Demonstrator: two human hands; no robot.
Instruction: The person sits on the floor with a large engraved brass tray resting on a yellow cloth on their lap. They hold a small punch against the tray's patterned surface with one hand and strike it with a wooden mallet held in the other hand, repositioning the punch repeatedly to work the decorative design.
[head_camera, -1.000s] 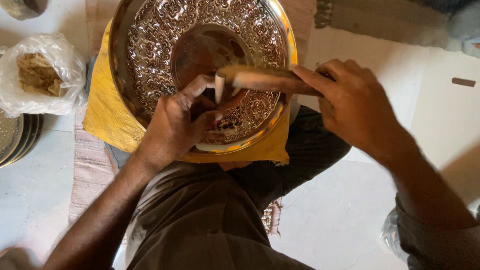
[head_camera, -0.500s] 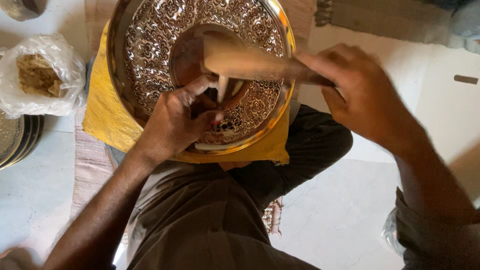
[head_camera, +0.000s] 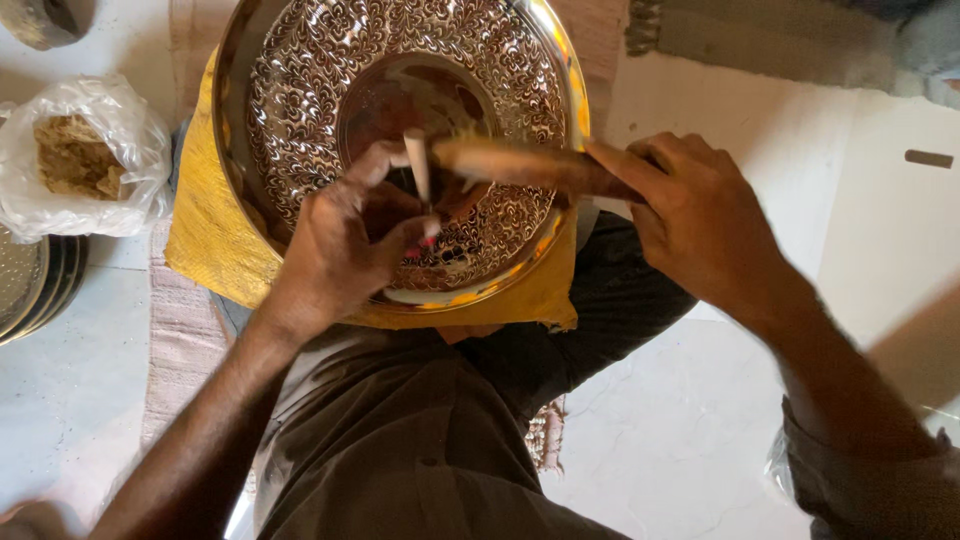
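A round metal plate (head_camera: 400, 150) rests on a yellow cloth (head_camera: 205, 240) over the person's lap. Its wide band is densely worked with curling, shiny scrollwork, its centre is a smooth, darker disc, and its rim gleams gold.

Against the lower part of that centre, the left hand (head_camera: 345, 245) has its fingers pinched shut around a thin pale punch (head_camera: 418, 165) standing nearly upright. The right hand (head_camera: 700, 220), off the plate's right edge, is clamped on the handle of a wooden mallet (head_camera: 530, 165) lying level across the plate, its head meeting the punch's top.

Half a second ago the mallet head sat higher over the plate; it has since come down to the punch, while the left hand has kept its place.

Left of the plate lie a crinkled clear plastic bag (head_camera: 75, 160) of brownish crumbly stuff and, below it, stacked metal dishes (head_camera: 30, 285). The floor (head_camera: 680, 450) right of the plate is pale, veined stone.
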